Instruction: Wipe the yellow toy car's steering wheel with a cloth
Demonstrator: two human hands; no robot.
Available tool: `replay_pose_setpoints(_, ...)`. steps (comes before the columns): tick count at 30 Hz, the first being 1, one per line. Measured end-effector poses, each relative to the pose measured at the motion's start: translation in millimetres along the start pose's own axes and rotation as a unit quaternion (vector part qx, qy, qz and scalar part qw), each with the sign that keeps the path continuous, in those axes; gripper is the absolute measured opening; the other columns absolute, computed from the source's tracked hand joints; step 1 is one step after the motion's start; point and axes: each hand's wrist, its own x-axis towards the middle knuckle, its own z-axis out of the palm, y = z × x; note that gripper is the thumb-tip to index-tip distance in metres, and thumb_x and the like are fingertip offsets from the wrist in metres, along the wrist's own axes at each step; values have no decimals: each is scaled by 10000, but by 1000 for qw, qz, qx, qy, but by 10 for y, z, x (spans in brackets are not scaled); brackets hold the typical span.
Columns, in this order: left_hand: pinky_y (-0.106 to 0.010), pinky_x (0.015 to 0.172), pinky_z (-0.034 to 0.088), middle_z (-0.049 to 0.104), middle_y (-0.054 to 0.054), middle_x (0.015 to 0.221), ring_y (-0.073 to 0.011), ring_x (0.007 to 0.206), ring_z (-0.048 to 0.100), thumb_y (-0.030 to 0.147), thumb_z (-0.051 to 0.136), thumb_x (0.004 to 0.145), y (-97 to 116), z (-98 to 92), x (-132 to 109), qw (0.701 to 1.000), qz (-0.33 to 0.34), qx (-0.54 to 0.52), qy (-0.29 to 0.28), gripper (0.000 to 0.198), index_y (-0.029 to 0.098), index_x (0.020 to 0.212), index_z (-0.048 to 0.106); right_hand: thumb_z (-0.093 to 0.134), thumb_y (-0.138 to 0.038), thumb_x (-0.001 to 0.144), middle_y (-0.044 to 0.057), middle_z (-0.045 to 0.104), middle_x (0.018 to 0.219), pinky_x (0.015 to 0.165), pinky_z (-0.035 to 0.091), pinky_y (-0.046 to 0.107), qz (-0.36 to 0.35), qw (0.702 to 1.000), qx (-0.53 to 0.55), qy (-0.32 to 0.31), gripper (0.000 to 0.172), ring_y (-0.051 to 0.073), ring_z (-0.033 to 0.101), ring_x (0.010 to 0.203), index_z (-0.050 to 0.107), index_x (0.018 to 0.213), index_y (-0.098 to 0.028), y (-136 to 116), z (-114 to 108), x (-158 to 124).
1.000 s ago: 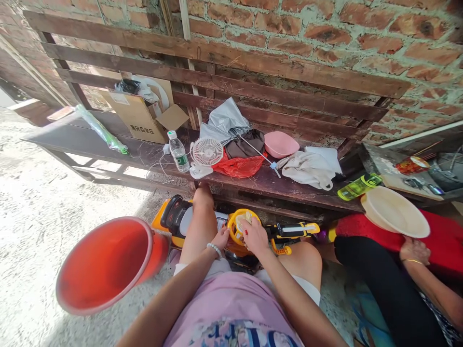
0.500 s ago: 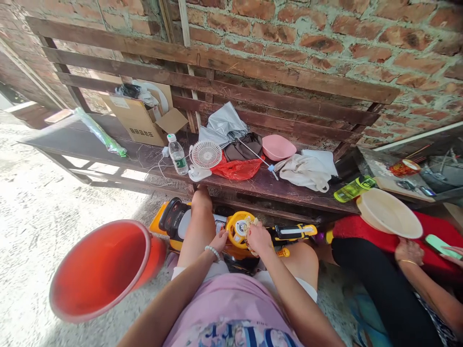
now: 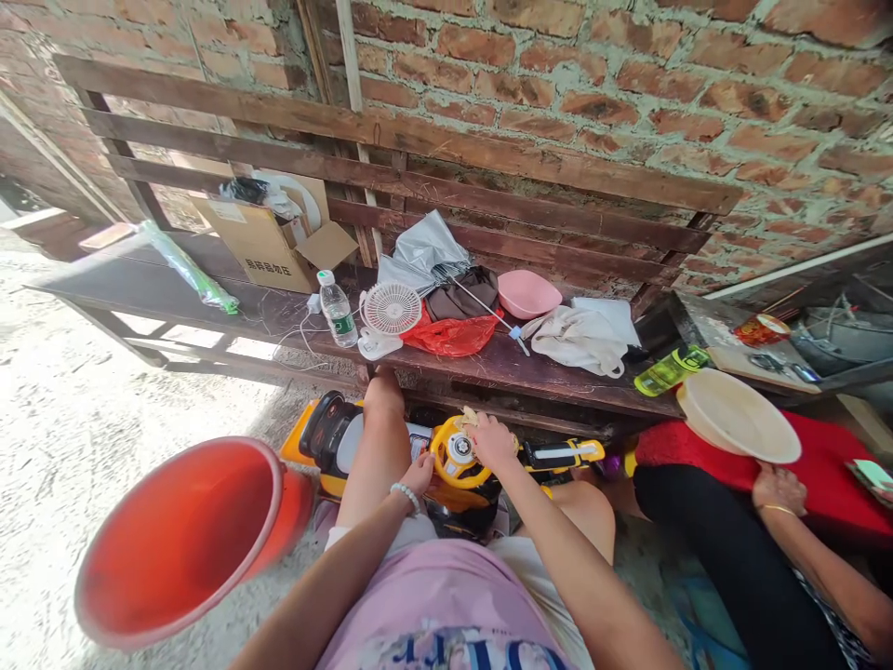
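Observation:
My right hand is closed over a pale yellowish, ruffled strip, mostly covered by the fingers. It is above the right side of a yellow toy steering wheel. Beside the wheel's left rim, my left hand has its fingers drawn together, and whatever they may pinch is hidden. A bracelet of pale beads circles that wrist. The wheel belongs to a yellow and black ride-on toy car between my legs.
A large red bucket stands at my left. The wooden bench ahead carries a cardboard box, water bottle, small fan, pink basin and bags. At right, another person's hand touches a cream basin.
My right hand has shifted slightly up and left over the wheel, and less of the pale strip shows. The other person's green object has moved slightly right. The view has shifted a little.

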Motion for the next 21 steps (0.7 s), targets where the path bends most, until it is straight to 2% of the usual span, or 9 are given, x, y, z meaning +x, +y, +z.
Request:
replay_pose_setpoints(2,-295,765,532,660,14,628,-187,634,678,423,541,1028,6,5,2,1000,-12,19,18,282,205,1169,651,447,-258,1024,91,597,1299,937,461,330,0,1000,1,-7,393,252,558,1188,712,1298,-354,20,38,82)
replay_pose_setpoints(5,-291,741,525,651,16,600,-191,605,672,461,544,1024,-6,17,10,999,-19,29,20,341,202,1224,639,431,-251,1022,105,596,1286,933,466,334,42,999,6,10,420,256,575,1175,691,1337,-350,18,111,76)
replay_pose_setpoints(9,-264,665,504,675,7,608,-178,549,663,467,524,1034,-32,18,18,999,-14,30,7,367,202,1275,602,410,-214,1006,149,609,1289,876,495,353,120,993,1,-5,433,280,632,1113,691,1327,-289,-46,163,-109)
replay_pose_setpoints(11,-248,636,493,692,0,626,-167,539,667,456,500,1044,-34,15,14,1000,-10,23,1,365,196,1285,588,414,-191,993,180,620,1290,864,504,366,129,991,-11,-22,410,298,645,1101,712,1271,-238,-97,183,-262)
replay_pose_setpoints(17,-250,635,524,729,-2,704,-142,503,659,520,602,981,-17,-5,-2,999,-16,-35,-9,412,200,1238,580,429,-158,961,189,632,1311,862,518,379,62,996,-31,-56,389,316,658,1098,732,1197,-213,-348,299,-688)
replay_pose_setpoints(21,-213,560,478,650,55,628,-89,421,558,520,642,959,7,-19,-36,997,-24,-70,-19,346,213,1111,596,454,-229,977,157,618,1371,911,521,387,-32,998,19,-45,370,301,657,1109,720,1232,-246,-608,328,-641)
